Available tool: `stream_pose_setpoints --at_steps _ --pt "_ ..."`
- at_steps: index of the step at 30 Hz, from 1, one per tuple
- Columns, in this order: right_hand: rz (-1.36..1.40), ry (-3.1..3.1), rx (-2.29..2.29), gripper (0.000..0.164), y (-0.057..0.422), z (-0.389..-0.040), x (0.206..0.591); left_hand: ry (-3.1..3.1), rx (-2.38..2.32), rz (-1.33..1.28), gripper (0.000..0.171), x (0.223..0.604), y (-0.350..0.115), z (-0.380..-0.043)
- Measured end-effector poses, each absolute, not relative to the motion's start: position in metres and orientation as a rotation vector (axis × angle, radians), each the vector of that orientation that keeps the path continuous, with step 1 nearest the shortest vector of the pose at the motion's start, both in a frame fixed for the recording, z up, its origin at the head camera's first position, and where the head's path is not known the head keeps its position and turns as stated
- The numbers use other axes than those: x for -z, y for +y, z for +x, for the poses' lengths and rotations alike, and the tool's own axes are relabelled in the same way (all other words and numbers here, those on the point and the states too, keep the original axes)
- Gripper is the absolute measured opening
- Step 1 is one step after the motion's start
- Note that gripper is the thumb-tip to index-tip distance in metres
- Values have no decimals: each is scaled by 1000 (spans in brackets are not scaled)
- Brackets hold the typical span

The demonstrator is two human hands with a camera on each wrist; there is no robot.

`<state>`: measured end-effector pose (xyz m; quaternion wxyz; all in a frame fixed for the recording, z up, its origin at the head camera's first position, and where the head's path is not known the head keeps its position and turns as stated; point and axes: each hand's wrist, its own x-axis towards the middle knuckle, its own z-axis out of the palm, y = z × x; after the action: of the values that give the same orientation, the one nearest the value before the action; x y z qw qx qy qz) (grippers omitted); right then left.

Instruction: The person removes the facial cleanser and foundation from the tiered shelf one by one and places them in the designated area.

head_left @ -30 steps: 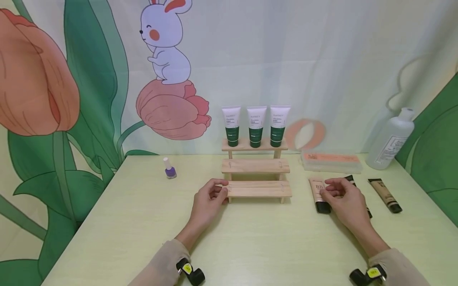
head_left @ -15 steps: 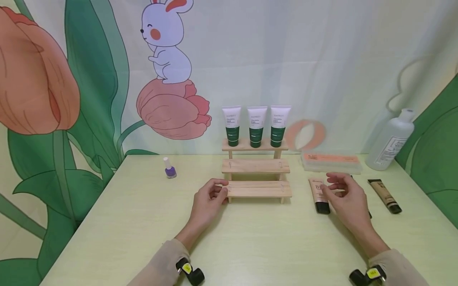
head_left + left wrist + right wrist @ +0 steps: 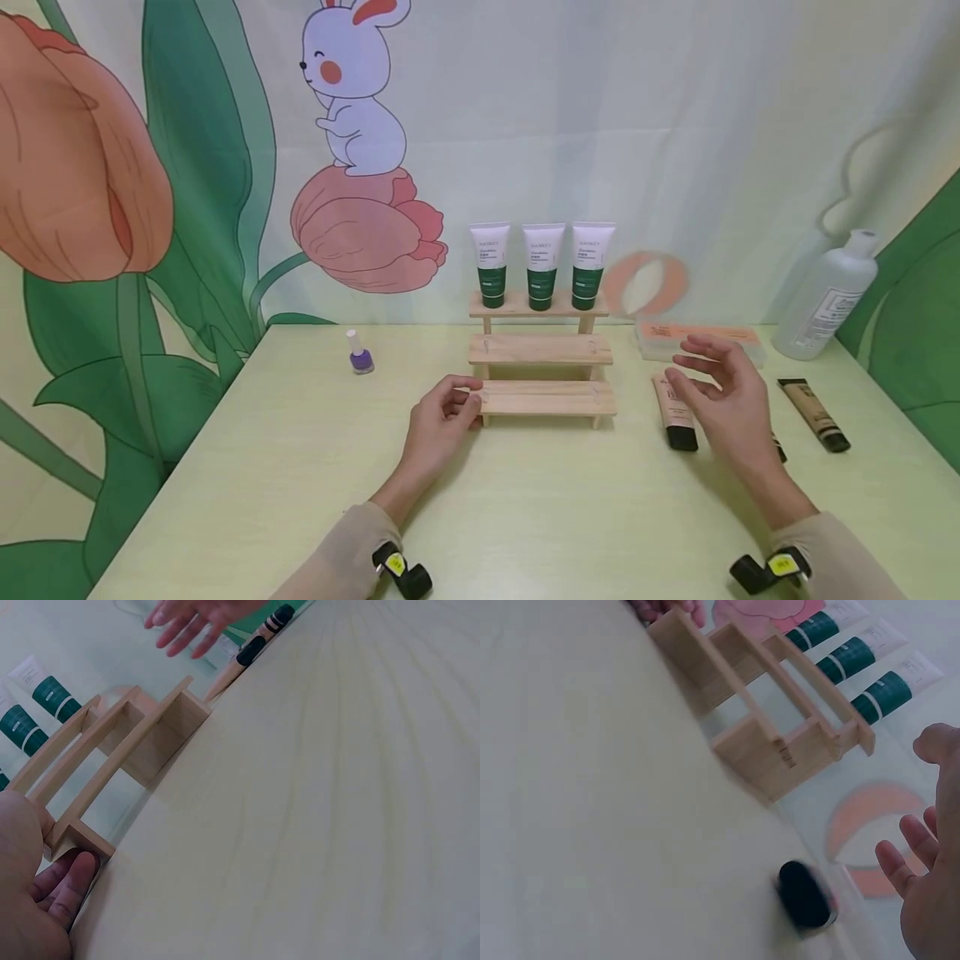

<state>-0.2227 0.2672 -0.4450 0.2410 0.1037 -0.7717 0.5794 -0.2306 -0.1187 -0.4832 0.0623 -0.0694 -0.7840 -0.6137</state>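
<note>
Left hand [image 3: 438, 421] curled; right hand [image 3: 723, 400] raised, fingers spread.

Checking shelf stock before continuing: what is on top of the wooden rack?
Three white-and-green tubes stand on the wooden rack's top step. The two lower steps show nothing on them.

No legible text on tubes [image 3: 542, 265]
</note>
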Motion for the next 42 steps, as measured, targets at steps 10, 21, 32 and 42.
stream_pose_setpoints --at_steps 10,21,32,42 --pt "319 -1960 -1710 53 242 -256 402 -2379 1836 -216 18 483 -120 -230" --pt "382 -1964 -1722 51 208 -298 374 -2362 1851 -226 18 482 -121 -229" --pt "447 -1972 -1731 51 190 -322 371 -2369 1845 -229 18 484 -120 -231" --pt "421 -2029 -1754 52 181 -327 373 -2375 1839 -219 18 484 -120 -231"
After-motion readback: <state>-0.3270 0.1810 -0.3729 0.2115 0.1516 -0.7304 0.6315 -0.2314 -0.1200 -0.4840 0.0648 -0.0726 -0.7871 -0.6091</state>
